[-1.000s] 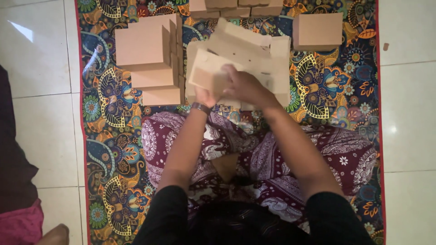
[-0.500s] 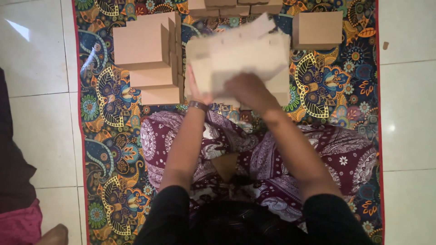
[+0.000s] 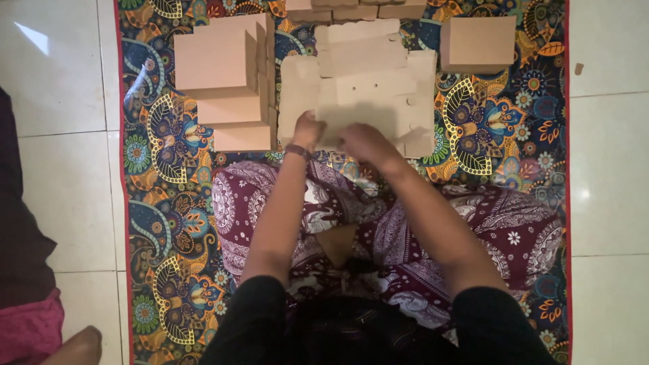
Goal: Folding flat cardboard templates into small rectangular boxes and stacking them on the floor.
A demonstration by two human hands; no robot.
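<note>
Cardboard blank, flat, die-cut with small round holes and notched flaps, lies on the mat just ahead of the person's crossed legs, between the box stack and a lone box. Mat: patterned, multicolour, red edging, spread over a white tiled floor. Box stack: folded brown boxes in stepped tiers, just left of the blank, nearly touching its left edge. Lone box: closed, brown, right of the blank, near it. More boxes along the top edge, partly cut off. Left hand: fingers curled onto the blank's near-left edge, gripping it; dark wristband on the wrist. Right hand: palm down on the blank's near edge, fingers bent; whether it pinches or only presses, cannot tell. Cardboard scrap, triangular, rests in the lap
</note>
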